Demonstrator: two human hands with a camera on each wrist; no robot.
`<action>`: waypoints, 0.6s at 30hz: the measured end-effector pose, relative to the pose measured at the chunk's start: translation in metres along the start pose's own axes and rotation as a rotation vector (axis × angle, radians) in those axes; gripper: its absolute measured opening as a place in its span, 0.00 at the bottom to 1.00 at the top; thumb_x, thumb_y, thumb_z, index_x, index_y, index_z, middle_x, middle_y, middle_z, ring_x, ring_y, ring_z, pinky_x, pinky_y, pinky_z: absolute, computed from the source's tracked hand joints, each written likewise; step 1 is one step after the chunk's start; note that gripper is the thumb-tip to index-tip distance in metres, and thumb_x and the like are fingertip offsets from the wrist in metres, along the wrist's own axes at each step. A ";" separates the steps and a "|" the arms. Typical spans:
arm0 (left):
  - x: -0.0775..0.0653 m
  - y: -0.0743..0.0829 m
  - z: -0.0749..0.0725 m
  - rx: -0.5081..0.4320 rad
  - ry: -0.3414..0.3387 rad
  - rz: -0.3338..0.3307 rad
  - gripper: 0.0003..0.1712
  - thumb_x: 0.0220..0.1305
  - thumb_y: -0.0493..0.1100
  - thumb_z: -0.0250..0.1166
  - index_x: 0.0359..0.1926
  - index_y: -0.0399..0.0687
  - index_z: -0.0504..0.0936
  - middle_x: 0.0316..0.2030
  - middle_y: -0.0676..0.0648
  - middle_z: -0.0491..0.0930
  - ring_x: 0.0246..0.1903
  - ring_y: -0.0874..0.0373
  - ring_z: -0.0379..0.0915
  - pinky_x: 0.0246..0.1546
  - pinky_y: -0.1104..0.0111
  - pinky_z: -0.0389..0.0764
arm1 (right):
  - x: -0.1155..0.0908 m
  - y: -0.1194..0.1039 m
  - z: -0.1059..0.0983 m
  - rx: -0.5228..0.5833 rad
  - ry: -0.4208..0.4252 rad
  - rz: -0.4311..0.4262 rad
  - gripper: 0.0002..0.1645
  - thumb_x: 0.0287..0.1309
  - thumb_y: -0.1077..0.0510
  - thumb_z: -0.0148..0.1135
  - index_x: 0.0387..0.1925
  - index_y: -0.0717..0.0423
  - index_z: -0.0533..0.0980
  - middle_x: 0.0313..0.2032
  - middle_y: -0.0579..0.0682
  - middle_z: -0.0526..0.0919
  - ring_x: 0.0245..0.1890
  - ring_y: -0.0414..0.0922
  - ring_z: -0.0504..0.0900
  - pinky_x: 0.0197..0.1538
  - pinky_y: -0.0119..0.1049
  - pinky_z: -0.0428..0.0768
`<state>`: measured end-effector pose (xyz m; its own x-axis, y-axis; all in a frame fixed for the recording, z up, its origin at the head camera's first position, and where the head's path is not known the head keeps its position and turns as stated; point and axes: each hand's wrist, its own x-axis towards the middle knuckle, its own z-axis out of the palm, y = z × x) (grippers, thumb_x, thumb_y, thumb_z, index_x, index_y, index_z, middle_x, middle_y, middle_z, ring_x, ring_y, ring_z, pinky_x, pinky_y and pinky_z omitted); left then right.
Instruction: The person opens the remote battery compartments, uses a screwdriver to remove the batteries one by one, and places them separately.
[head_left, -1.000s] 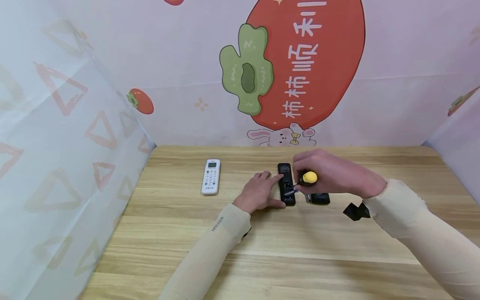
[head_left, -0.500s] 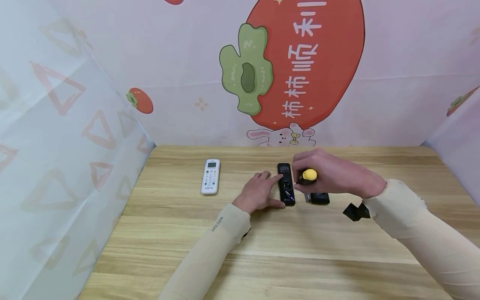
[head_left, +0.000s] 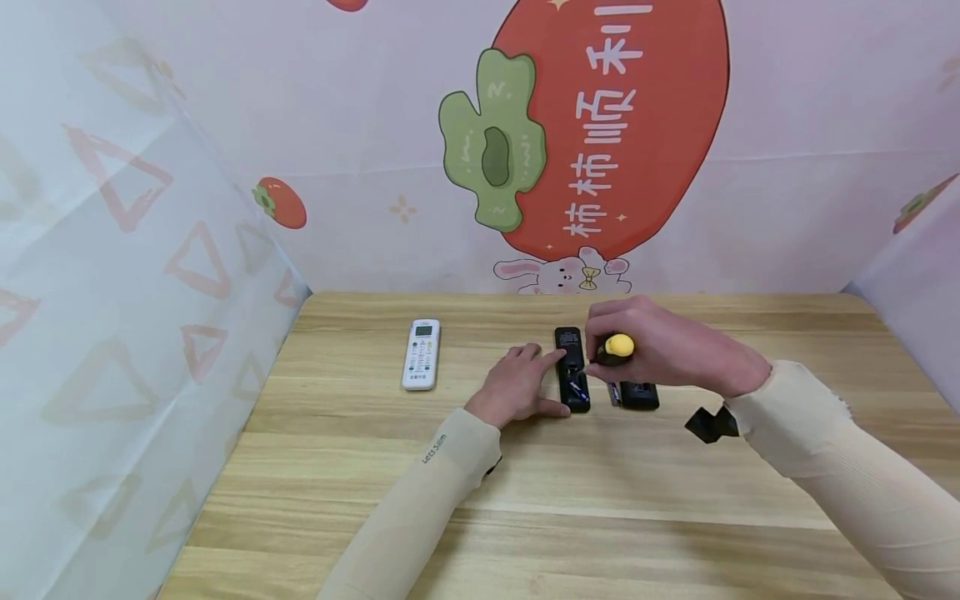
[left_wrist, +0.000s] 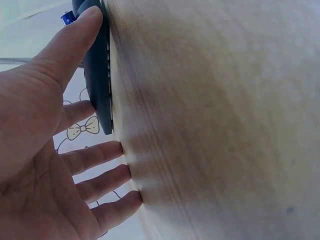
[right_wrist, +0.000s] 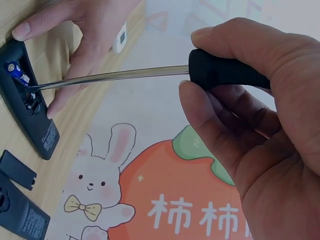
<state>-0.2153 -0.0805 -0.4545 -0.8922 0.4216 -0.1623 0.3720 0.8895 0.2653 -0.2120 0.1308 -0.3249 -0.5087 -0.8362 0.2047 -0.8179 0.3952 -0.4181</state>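
Observation:
A black remote control (head_left: 568,340) lies back side up on the wooden table, its battery compartment uncovered. A blue battery (right_wrist: 18,73) sticks up at a slant from the compartment. My right hand (head_left: 660,343) grips the black handle of a screwdriver (right_wrist: 125,75), whose end is yellow in the head view. In the right wrist view, the metal shaft reaches into the compartment, its tip right by the battery. My left hand (head_left: 516,385) lies spread on the table, with thumb (left_wrist: 75,37) and index finger at the remote's left side. The other fingers touch the tabletop.
A second black remote (right_wrist: 22,207) lies right of the first, partly under my right hand in the head view. Next to it is a loose black battery cover (right_wrist: 18,169). A white remote (head_left: 422,354) lies at the left. A printed cloth (head_left: 360,158) hangs behind the table.
The battery, which pointed toward my right hand, now lies more along the remote. The screwdriver's handle has tilted a little. My left hand has kept its place.

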 end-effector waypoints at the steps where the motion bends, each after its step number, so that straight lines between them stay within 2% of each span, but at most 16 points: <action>1: 0.000 0.000 0.000 0.002 0.000 0.000 0.54 0.55 0.71 0.71 0.78 0.62 0.62 0.69 0.44 0.67 0.68 0.46 0.62 0.67 0.55 0.68 | 0.000 0.000 0.000 0.000 0.006 -0.002 0.14 0.52 0.59 0.79 0.29 0.39 0.80 0.32 0.32 0.77 0.33 0.32 0.79 0.41 0.31 0.84; 6: 0.000 0.000 0.000 0.004 0.000 0.000 0.54 0.55 0.71 0.71 0.78 0.63 0.62 0.69 0.44 0.67 0.68 0.47 0.62 0.67 0.55 0.69 | 0.001 0.000 0.002 0.004 0.019 -0.006 0.14 0.52 0.58 0.80 0.28 0.39 0.79 0.31 0.31 0.77 0.33 0.31 0.78 0.40 0.30 0.83; 18: 0.000 0.000 0.001 0.001 -0.003 -0.002 0.54 0.55 0.71 0.71 0.78 0.63 0.61 0.68 0.44 0.67 0.68 0.47 0.62 0.68 0.55 0.68 | -0.001 -0.001 0.000 0.050 -0.025 -0.013 0.13 0.54 0.59 0.79 0.29 0.39 0.80 0.33 0.32 0.78 0.33 0.33 0.79 0.41 0.31 0.84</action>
<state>-0.2155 -0.0804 -0.4551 -0.8921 0.4205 -0.1657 0.3707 0.8905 0.2637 -0.2104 0.1311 -0.3242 -0.4912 -0.8504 0.1888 -0.8094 0.3655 -0.4596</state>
